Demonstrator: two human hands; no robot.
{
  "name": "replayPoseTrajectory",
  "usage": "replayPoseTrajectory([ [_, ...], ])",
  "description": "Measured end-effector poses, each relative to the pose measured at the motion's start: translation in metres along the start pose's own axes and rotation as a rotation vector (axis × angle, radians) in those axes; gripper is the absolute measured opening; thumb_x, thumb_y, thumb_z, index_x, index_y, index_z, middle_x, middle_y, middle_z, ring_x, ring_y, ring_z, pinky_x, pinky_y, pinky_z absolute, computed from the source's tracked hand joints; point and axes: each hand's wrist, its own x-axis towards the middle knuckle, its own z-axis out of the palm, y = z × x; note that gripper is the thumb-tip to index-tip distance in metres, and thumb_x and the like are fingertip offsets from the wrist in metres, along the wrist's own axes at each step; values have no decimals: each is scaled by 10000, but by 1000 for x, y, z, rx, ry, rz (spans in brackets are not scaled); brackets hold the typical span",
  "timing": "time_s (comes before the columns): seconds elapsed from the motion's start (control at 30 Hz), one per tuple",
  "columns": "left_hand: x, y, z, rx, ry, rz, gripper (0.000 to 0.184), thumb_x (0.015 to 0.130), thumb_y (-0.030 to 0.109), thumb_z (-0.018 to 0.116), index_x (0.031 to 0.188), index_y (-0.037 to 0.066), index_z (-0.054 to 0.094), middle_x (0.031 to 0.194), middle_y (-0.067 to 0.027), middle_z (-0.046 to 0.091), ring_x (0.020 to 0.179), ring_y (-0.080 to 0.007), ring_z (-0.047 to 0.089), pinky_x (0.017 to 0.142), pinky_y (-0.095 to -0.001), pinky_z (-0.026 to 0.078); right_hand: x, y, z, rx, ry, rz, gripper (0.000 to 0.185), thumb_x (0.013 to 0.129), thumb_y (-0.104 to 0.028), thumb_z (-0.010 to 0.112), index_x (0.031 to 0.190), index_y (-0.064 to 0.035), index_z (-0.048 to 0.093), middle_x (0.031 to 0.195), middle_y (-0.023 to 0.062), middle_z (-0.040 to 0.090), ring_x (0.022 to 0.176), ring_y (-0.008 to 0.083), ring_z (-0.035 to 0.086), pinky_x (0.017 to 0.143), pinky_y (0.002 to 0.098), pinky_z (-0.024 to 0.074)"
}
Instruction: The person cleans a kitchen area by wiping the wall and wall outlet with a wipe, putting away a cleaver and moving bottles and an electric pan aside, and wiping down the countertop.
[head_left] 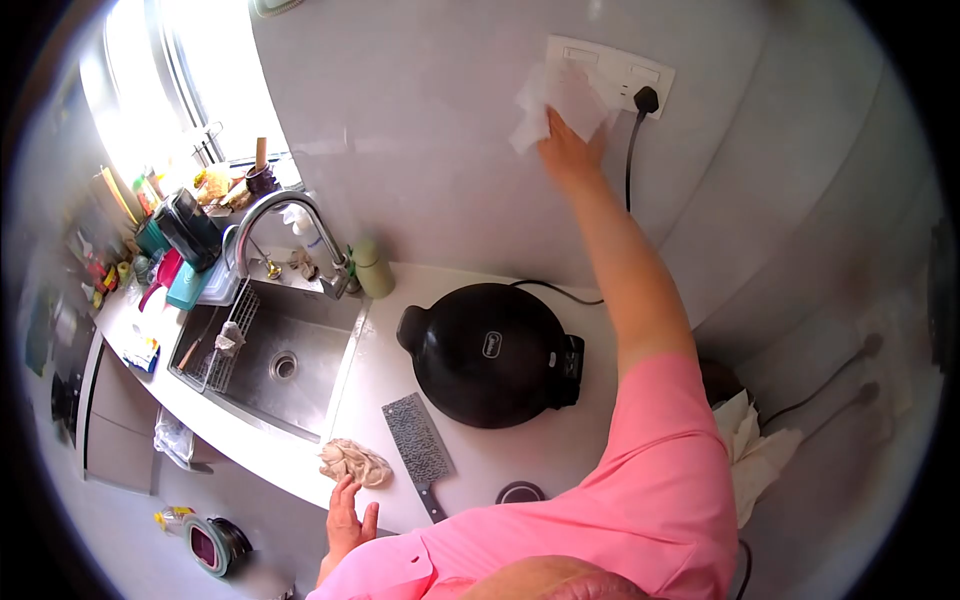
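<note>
My right hand (572, 150) is raised to the wall, pressing a thin white tissue (568, 98) against the left part of a white socket panel (612, 66). A black plug (646, 99) sits in the panel's right side, its cord hanging down. My left hand (346, 522) rests at the counter's front edge with fingers apart, just below a crumpled beige cloth (354, 463). To the right of the cloth lies a cleaver (417, 440) with a black handle. Behind it stands a closed round black appliance (490, 355).
A steel sink (295, 355) with a wire rack (232, 335) and curved faucet (285, 200) is on the left. A green bottle (374, 268) stands beside the faucet. A dark round object (520, 492) lies near the counter's front edge. Containers crowd the windowsill side.
</note>
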Motion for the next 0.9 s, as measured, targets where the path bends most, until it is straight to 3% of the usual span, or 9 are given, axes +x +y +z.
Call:
replayPoseTrajectory([
  [0.13,4,5,1,-10,22,9,435,785,132,662,1167,31,482,1245,-213,470,1131,-386,482,933,-418,421,17,-13,-49,97,-264,38,413,903,-293,409,1287,-156,475,1319,98,481,1213,320,440,1012,468,329],
  [0.2,2,1,5,-22,4,6,436,784,133,664,1167,31,482,1247,-212,468,1131,-385,482,933,-417,421,2,7,-17,392,156,-22,379,875,-253,463,1231,-137,520,1257,119,523,1177,338,461,982,467,354],
  [0.33,-2,-1,5,13,-3,48,436,784,132,666,1166,32,482,1244,-213,470,1131,-386,483,931,-416,423,10,3,-13,148,307,-177,333,872,-234,491,1179,-122,558,1210,126,554,1151,356,475,962,453,373],
  [0.43,-1,5,4,-5,6,21,434,784,132,665,1165,30,482,1246,-216,469,1132,-389,483,931,-419,423,25,-12,-16,309,313,-196,312,881,-230,483,1153,-112,580,1183,138,568,1138,361,484,962,460,374],
  [0.53,-3,5,5,-6,29,27,426,790,139,658,1162,27,483,1247,-218,468,1137,-390,479,933,-421,421,15,7,-17,328,323,-164,488,777,-245,610,1246,-130,541,1239,102,550,1173,317,484,1002,475,348],
  [0.63,-9,-2,2,-3,9,16,423,792,147,654,1158,23,484,1248,-218,466,1140,-391,474,935,-421,419,-8,8,-27,526,246,37,344,869,-229,497,1187,-111,557,1191,154,561,1126,365,497,946,473,382],
  [0.7,-11,-6,2,2,10,2,427,790,159,659,1155,20,484,1248,-220,467,1143,-391,471,934,-422,420,-12,-4,-29,489,-90,303,403,909,-307,442,1263,-123,496,1230,138,547,1185,356,459,994,491,339],
  [0.83,-8,-4,-1,6,45,-14,429,788,164,660,1152,19,484,1247,-218,468,1134,-390,476,932,-424,421,-8,-15,-29,159,123,200,491,928,-439,335,1318,-158,435,1320,116,483,1286,349,351,1064,516,236],
  [0.9,-8,-1,-1,8,42,-14,428,787,163,659,1151,21,485,1245,-217,469,1130,-389,479,931,-423,422,4,-9,-40,201,30,239,486,927,-443,337,1314,-167,440,1322,107,483,1283,345,357,1062,506,245],
])
